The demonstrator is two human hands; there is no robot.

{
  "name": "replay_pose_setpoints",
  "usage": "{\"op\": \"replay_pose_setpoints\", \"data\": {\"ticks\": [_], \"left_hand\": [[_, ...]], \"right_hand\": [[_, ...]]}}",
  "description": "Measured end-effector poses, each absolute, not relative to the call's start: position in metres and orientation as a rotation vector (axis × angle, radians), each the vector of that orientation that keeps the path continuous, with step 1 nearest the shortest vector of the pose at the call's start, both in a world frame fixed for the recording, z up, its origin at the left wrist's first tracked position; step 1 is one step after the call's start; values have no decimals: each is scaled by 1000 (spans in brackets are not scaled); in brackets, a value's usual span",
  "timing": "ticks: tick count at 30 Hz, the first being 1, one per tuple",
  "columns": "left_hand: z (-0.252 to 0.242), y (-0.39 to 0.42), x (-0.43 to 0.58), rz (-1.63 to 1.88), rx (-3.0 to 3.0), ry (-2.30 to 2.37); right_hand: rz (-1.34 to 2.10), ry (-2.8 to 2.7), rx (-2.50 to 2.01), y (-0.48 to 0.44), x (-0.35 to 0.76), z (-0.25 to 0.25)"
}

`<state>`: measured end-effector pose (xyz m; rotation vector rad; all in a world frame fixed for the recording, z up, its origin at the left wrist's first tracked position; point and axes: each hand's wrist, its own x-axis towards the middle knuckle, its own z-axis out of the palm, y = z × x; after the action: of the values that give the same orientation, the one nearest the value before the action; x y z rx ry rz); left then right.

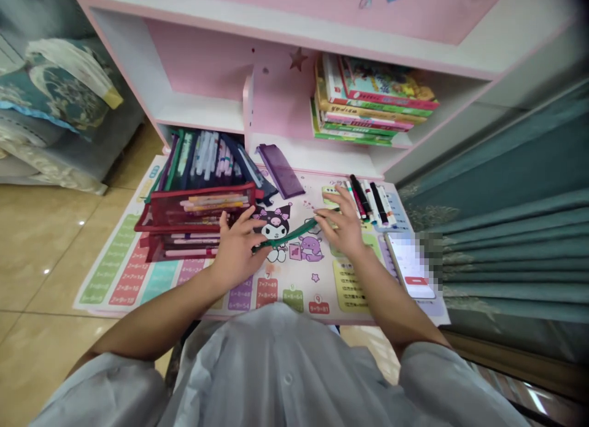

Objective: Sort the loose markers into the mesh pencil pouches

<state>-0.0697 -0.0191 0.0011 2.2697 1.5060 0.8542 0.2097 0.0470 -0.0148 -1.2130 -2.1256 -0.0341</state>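
Green strip: between my hands, over the printed mat.
Left hand: fingers spread at one end — pinch, I can't tell.
Right hand: fingers spread, other end — likewise.

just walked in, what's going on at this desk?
A person has both hands at a green strip over the printed mat: left hand at one end, right hand near the other. How firmly it's gripped isn't clear. Red pouches with pens inside sit on the left, a purple case lies beyond the strip, and markers and a lit phone lie to the right.
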Motion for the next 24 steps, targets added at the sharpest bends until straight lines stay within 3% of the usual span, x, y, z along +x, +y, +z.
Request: {"op": "replay_pose_setpoints", "data": {"ticks": [6, 24], "left_hand": [[-7, -24, -62, 771, 2312, 1419], [-8, -27, -60, 607, 2451, 1282]], "right_hand": [[126, -2268, -918, 4, 170, -4], [338, -2336, -1005, -9, 156, -7]]}}
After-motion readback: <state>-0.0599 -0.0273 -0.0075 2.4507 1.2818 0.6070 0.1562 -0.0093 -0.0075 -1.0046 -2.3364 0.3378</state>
